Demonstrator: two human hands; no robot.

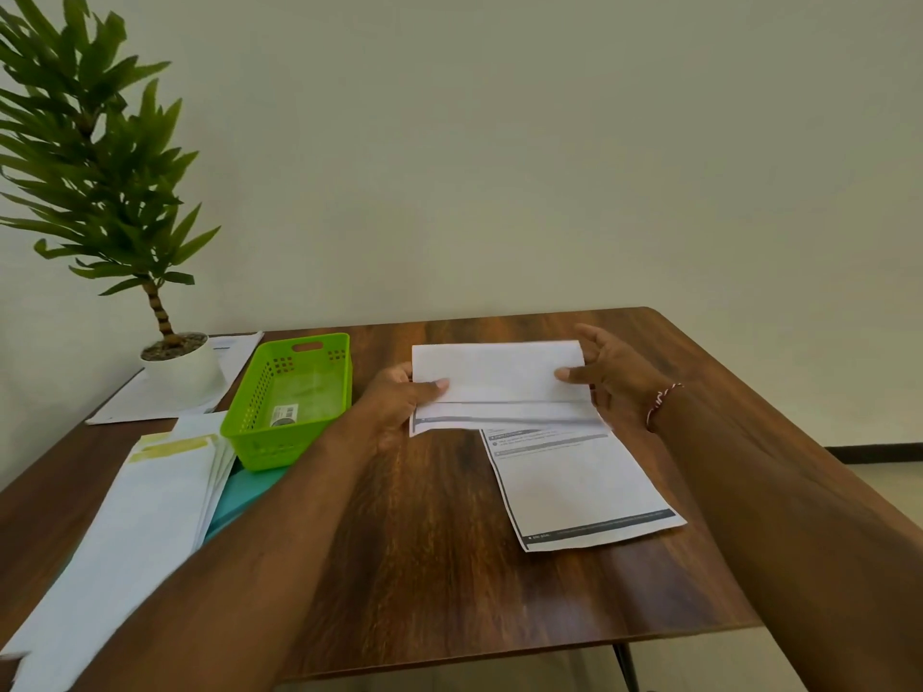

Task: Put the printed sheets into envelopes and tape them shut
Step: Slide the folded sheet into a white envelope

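A folded printed sheet (499, 382) is held up slightly over the middle of the wooden table (424, 541). My left hand (394, 407) pinches its left edge, thumb on top. My right hand (609, 382) pinches its right edge, thumb on the front and fingers behind. Under it lies a flat printed sheet (579, 486) with dark bars of text. A fanned stack of white envelopes (150, 496) with yellow flap strips lies at the left, partly under my left forearm.
A green plastic basket (289, 397) with a small item inside stands left of centre, over a teal folder (244, 496). A potted plant (175, 362) sits on more papers (150, 402) at the back left corner. The table's right edge drops to the floor.
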